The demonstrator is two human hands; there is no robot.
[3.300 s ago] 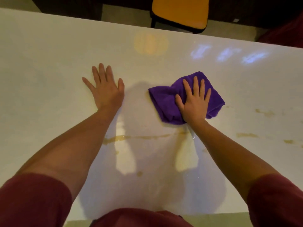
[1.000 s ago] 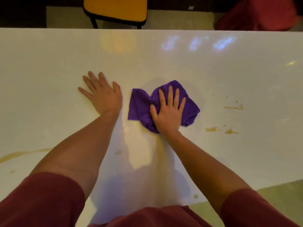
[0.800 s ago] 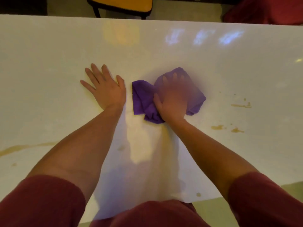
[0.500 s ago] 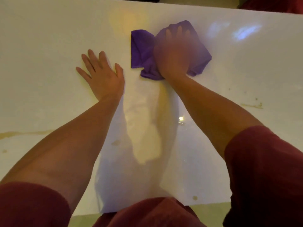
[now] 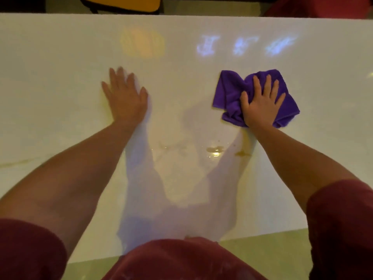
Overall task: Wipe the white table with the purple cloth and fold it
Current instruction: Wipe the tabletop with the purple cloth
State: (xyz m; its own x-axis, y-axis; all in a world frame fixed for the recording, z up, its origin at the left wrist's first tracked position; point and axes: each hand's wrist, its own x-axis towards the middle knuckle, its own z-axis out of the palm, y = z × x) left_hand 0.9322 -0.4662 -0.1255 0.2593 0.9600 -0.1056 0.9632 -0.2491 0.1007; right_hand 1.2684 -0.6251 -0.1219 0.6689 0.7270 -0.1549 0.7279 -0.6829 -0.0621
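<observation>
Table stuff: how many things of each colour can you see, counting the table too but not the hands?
White: 1, the table
Purple: 1, the cloth
Orange: 1, the chair seat beyond the far edge
Total: 3

We see the purple cloth (image 5: pixel 230 91) lying bunched and creased, not folded, toward the right on the white table (image 5: pixel 60 67). The table's glossy top carries small yellowish-brown smears and a wet spot nearer us than the cloth.
</observation>
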